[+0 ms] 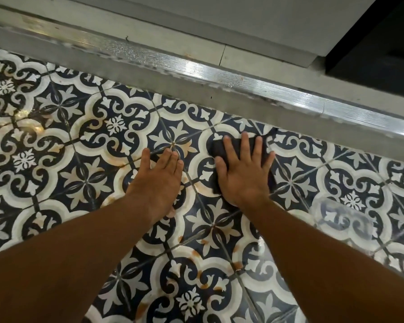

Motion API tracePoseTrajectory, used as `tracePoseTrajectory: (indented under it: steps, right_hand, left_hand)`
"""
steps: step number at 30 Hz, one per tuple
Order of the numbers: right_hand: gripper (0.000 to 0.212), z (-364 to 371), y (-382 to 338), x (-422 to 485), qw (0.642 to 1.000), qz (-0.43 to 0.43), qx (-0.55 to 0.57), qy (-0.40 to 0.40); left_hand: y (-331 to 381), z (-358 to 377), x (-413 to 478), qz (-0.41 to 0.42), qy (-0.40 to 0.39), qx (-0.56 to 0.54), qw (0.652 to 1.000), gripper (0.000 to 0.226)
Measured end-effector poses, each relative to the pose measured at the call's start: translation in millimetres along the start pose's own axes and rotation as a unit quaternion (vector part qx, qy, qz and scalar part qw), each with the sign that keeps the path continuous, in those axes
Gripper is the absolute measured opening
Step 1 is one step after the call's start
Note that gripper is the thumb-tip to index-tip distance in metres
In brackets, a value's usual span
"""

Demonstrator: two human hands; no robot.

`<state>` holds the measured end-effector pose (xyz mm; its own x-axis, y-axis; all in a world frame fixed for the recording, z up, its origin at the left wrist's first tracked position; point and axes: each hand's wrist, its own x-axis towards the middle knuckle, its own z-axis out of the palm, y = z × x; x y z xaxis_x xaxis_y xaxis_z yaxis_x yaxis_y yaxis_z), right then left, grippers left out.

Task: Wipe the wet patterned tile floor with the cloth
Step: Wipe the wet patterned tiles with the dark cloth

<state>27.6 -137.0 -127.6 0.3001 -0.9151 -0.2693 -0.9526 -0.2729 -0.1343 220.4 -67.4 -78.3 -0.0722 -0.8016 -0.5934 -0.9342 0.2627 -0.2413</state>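
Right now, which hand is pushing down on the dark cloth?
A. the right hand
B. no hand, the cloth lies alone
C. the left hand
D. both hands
A: the right hand lies flat with fingers spread on the dark cloth, while the left hand rests bare on the tile floor beside it.

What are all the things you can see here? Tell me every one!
tile floor: one, blue and white pattern with orange-brown stains, wet and shiny, fills most of the view
cloth: one, dark, flat on the tiles under the right hand
metal strip: one, silver and ridged, along the far edge of the tiles
ledge: one, pale grey, behind the strip
dark panel: one, black, top right corner
left hand: one, flat on bare tiles
right hand: one, fingers spread, pressing the cloth
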Motion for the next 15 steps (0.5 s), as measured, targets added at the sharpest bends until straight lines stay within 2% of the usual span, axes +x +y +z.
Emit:
tracePoseTrajectory:
  steps: [4, 7, 11, 15]
  right_hand:
    - [0.06, 16.0, -22.1, -44.7, 0.996, -0.089, 0.013, -0.009]
    - [0.059, 22.4, -6.0, -75.1, 0.993, -0.115, 0.0, -0.022]
    - [0.061, 19.6, 30.0, -72.1, 0.994, -0.097, -0.017, -0.038]
    - [0.061, 10.4, 50.3, -51.1, 1.0, -0.013, -0.006, -0.028]
  left_hand:
    - [0.9, -4.2, -0.9, -0.005, -0.008, 0.007, 1.0, 0.092]
    - [3.0, -7.5, -1.7, -0.007, -0.019, 0.021, 1.0, 0.089]
    - [4.0, -7.0, -0.1, -0.008, -0.022, 0.037, 0.999, 0.091]
    - [3.2, -3.8, 0.4, -0.006, -0.014, 0.041, 0.999, 0.09]
